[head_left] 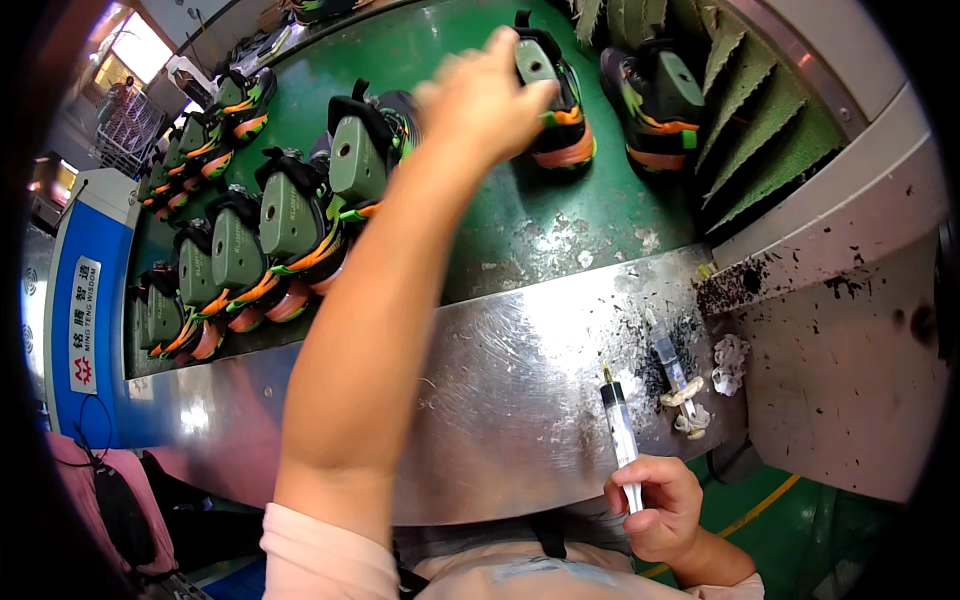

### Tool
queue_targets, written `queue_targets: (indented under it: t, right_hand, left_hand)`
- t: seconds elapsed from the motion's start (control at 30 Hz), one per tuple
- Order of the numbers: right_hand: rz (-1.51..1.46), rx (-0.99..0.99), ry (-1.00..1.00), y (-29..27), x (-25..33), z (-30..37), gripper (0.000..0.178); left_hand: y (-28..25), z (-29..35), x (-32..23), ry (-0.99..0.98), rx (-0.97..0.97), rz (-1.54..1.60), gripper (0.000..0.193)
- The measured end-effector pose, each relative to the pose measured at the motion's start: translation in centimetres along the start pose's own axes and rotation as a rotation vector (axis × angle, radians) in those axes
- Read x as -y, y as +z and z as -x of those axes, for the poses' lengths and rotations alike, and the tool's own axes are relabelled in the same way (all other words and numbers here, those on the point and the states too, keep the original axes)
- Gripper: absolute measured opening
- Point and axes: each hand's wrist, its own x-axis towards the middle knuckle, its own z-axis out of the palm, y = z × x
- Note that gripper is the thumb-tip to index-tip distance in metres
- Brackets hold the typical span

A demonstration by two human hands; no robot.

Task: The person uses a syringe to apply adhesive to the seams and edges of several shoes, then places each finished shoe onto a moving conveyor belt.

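Observation:
My left hand [483,100] reaches across the belt, slightly blurred, its thumb and forefinger apart at the side of a black shoe [567,100] with orange and green trim. The thumb overlaps this shoe's edge; whether it touches cannot be made out. A grey-green last [536,62] fills the shoe, which stands sole down. Low on the right, my right hand [660,505] is closed around a syringe [622,435] with a black collar and a thin tip pointing away from me. Beyond it, a second syringe [672,365] lies on the stained metal ledge [500,400].
Several similar shoes [290,215] stand in rows on the green belt [460,25] at left, partly behind my forearm. Another shoe [655,105] stands by the hanging green strips [760,130] of a machine opening. Crumpled white material [731,362] lies at the ledge's right end.

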Motion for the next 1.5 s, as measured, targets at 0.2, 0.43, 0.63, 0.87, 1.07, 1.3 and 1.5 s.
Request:
queue_targets:
  t: [0.2, 0.43, 0.63, 0.87, 1.07, 1.3, 1.5]
  right_hand:
    - [0.093, 0.018, -0.002, -1.0, -0.5, -0.9, 0.041]
    - [0.185, 0.021, 0.087, -1.0, 1.3, -2.0, 0.034]
    - [0.578, 0.076, 0.038, -0.4, 1.1, -4.3, 0.027]
    - [0.689, 0.115, 0.09, -0.2, 1.2, -3.8, 0.022]
    - [0.196, 0.119, 0.227, 3.6, 5.6, -4.0, 0.042]
    - [-0.238, 0.783, 0.408, 20.7, 7.9, -8.5, 0.057]
    - [-0.105, 0.83, 0.559, 25.0, 6.1, -9.6, 0.058]
  left_hand:
    - [-6.0, 5.0, 10.9, -0.189, -0.024, -0.358, 0.057]
    - [-18.9, 16.7, 8.2, -0.086, 0.058, 0.281, 0.053]
    - [-27.1, 29.0, 10.1, -0.085, 0.429, 0.058, 0.064]
    - [-27.6, 30.7, 9.6, 0.02, 0.461, 0.036, 0.085]
    - [-27.2, 38.3, 9.8, 0.353, 0.018, -0.137, 0.007]
    - [-26.4, 43.8, 10.0, 0.145, 0.005, -0.024, 0.005]
    - [-26.4, 44.1, 10.8, 0.181, 0.017, -0.023, 0.011]
